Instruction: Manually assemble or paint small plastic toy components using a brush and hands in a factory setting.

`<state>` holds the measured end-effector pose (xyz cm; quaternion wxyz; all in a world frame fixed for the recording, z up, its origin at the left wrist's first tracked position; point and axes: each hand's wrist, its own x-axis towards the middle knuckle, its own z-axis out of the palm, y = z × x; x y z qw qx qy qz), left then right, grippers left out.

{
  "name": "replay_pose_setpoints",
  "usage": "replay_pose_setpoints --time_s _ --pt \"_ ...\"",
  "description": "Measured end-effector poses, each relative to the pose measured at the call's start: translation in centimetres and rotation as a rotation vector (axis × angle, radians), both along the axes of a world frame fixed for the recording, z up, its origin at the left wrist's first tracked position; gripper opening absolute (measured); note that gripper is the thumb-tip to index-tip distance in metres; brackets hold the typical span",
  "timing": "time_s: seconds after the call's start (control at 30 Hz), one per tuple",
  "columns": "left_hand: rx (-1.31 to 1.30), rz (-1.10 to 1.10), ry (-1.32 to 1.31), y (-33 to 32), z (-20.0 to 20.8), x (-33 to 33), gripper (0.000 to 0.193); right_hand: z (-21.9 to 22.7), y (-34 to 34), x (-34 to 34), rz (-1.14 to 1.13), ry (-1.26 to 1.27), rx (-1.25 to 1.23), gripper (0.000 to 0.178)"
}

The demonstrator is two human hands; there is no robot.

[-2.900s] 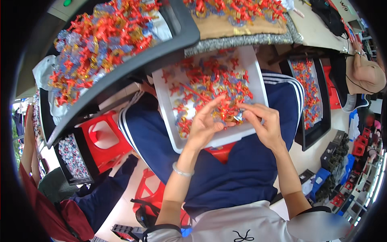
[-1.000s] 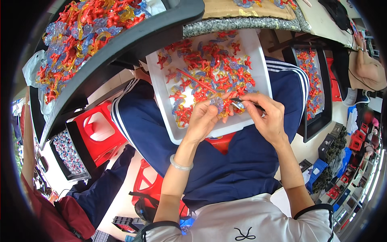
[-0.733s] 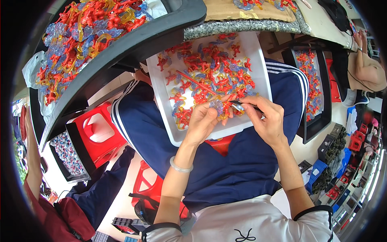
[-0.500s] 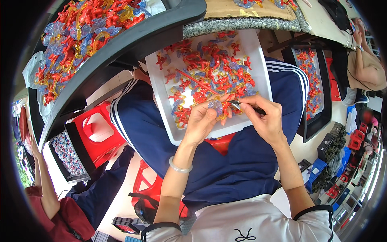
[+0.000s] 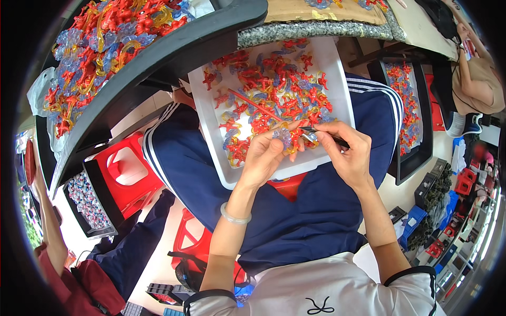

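Note:
My left hand [image 5: 260,160] is closed on a small toy figure with a clear bluish part [image 5: 282,137], held above the near side of a white tray [image 5: 345,105]. In my right hand [image 5: 350,155] is a slim black tool [image 5: 342,142], gripped like a pen. Its dark pointed tip is close to the figure; whether they touch I cannot tell. The tray rests over my lap and holds many red, blue and yellow toy figures [image 5: 274,87]. A thin red stick [image 5: 255,104] lies across them.
A black bin [image 5: 182,39] heaped with similar figures stands at upper left. Cardboard [image 5: 327,13] covers the table edge ahead. Another black tray [image 5: 411,167] of figures is at right. Red stools [image 5: 129,171] stand at left. Co-workers [image 5: 477,87] sit on both sides.
My right hand and the black tool have shifted slightly, and the tool's tip sits a little higher. My left hand stays nearly in place. The co-workers' arms have moved.

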<state>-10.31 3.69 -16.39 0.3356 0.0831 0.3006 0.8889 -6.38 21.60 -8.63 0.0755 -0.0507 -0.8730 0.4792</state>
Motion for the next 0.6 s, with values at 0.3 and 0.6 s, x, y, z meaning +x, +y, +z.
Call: replay_pose_setpoints --time_s 0.3,0.6 --pt "-0.044 0.0 0.007 0.05 -0.25 0.02 0.067 -0.12 0.05 0.01 0.015 0.04 0.099 0.013" --pt "-0.02 0.041 -0.046 0.17 0.04 0.2 0.064 -0.56 0.07 -0.01 0.066 0.118 0.168 0.014"
